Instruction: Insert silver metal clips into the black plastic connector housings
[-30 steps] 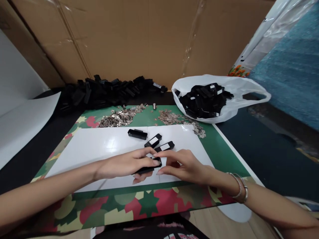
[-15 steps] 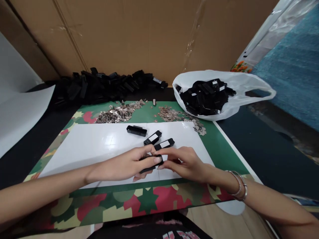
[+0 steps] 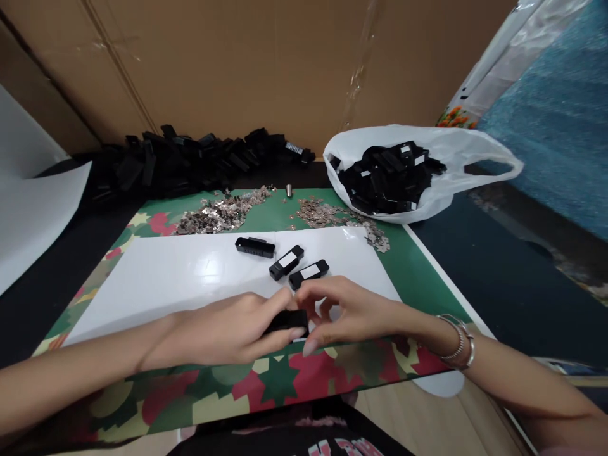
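Note:
My left hand (image 3: pixel 237 326) is closed around a small black plastic casing (image 3: pixel 285 322), thumb along its near side. Much of the casing is hidden by the fingers. At its right end is my right hand (image 3: pixel 344 313), with thumb and forefinger apart and curved around that end. Its other fingertips are close to the casing, and whether they touch it I cannot tell. Just beyond the hands lie two black casings with white labels, one on the left (image 3: pixel 286 262) and one on the right (image 3: pixel 308 273). An open black casing (image 3: pixel 255 247) lies farther left on the white sheet (image 3: pixel 156 278).
Small metal pieces form a left pile (image 3: pixel 216 215) and a right pile (image 3: pixel 320 213) on the green mat. A small metal thimble-like cup (image 3: pixel 289 190) stands between them. Behind are heaped black parts (image 3: pixel 190 158); at right, a white plastic bag (image 3: pixel 456 183) holds black casings.
Both hands have come nearer to me with the casing, which is tilted differently. My right thumb and forefinger have spread from their closer position at its end. The view has shifted slightly.

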`<control>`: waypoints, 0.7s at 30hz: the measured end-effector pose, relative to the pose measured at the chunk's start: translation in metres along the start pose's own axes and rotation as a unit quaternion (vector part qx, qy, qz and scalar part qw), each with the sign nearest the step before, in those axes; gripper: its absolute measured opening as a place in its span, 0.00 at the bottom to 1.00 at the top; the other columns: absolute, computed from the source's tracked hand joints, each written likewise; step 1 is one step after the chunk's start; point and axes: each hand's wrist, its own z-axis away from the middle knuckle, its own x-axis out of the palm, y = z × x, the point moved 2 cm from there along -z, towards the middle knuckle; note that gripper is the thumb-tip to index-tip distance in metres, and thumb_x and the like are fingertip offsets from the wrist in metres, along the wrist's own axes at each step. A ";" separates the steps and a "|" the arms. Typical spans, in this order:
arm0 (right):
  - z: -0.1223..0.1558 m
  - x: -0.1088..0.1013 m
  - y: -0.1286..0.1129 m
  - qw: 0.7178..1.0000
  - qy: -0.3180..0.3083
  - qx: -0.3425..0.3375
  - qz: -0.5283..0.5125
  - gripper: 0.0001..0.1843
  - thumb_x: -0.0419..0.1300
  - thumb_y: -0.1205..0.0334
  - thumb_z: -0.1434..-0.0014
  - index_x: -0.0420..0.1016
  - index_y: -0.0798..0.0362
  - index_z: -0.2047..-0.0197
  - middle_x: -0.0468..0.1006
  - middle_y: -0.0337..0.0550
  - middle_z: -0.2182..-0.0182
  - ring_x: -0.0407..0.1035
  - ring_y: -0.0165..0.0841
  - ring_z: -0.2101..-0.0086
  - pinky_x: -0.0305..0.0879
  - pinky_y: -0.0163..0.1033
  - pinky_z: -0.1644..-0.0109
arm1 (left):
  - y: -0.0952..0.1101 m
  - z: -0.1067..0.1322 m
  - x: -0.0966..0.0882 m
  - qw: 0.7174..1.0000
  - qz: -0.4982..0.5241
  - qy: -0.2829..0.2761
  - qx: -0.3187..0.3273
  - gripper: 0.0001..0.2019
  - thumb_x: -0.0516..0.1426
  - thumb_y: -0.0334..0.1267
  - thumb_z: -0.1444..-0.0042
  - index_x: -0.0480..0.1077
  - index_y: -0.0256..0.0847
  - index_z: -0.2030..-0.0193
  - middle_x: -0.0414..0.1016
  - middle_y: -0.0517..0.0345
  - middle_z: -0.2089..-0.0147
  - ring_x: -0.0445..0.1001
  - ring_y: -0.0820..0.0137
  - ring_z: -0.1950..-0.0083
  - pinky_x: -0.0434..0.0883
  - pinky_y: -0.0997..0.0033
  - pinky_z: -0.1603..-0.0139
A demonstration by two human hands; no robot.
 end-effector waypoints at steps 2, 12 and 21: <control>0.002 0.000 -0.003 0.997 0.006 -0.041 0.061 0.18 0.65 0.52 0.51 0.64 0.54 0.64 0.66 0.35 0.72 0.60 0.24 0.74 0.60 0.29 0.72 | -0.001 0.000 0.001 0.999 -0.046 0.007 0.020 0.14 0.43 0.47 0.37 0.60 0.40 0.56 0.70 0.58 0.73 0.68 0.68 0.77 0.56 0.72 0.78; 0.005 -0.003 -0.008 0.986 0.019 -0.097 0.134 0.14 0.58 0.52 0.43 0.64 0.55 0.65 0.64 0.36 0.73 0.57 0.24 0.76 0.60 0.31 0.71 | -0.011 -0.004 0.006 0.985 -0.142 0.039 0.095 0.14 0.43 0.47 0.37 0.62 0.39 0.58 0.73 0.56 0.72 0.70 0.68 0.74 0.60 0.72 0.75; 0.002 -0.004 -0.003 0.974 0.088 -0.124 0.166 0.12 0.59 0.56 0.43 0.64 0.54 0.71 0.60 0.33 0.79 0.54 0.24 0.78 0.55 0.30 0.74 | -0.022 -0.014 0.006 0.980 -0.143 0.040 0.136 0.17 0.42 0.48 0.37 0.64 0.40 0.57 0.72 0.56 0.71 0.68 0.69 0.74 0.62 0.71 0.72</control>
